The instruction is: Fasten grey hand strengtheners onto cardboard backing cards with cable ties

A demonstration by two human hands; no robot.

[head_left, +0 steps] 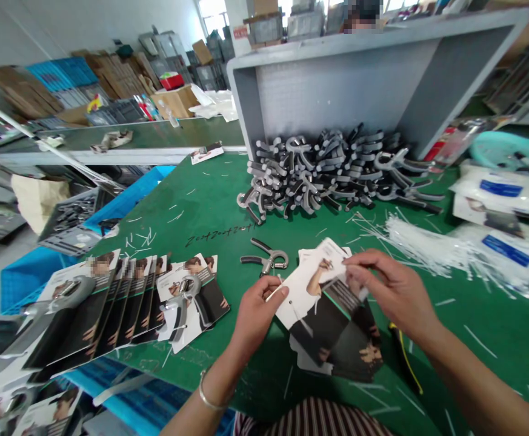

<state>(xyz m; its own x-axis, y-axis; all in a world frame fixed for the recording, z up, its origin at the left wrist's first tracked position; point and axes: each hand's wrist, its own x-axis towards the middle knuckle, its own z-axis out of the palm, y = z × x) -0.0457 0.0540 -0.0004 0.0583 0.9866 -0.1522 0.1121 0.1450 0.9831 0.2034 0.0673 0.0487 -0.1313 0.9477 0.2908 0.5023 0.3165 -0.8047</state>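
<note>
While the left hand (256, 312) pinches a printed card (307, 303) at its left edge between thumb and bent fingers, the right hand (394, 290) has its thumb and forefinger drawn together at the card's upper right corner; whether they grip that corner cannot be told. The card lies tilted between the two hands, above a stack of cards (366, 360) on the green table (191, 224), its lower part clear of all fingers. A thin white tie shows near the left thumb. Just beyond the left fingers lies a loose hand grip (266, 259), and past it a heap of hand grips (309, 175) spreads from a grey crate (346, 79) tipped on its side, leaving a narrow band of green before the card. To the left, a bare patch separates the left hand from an overlapping row of carded grips (128, 303), which reaches the table's near edge. A yellow-edged tool (405, 360) lies close beside the right forearm, limiting room there; farther right the surface is wider, with only scattered white strips, below a bundle of white ties (416, 245).
</note>
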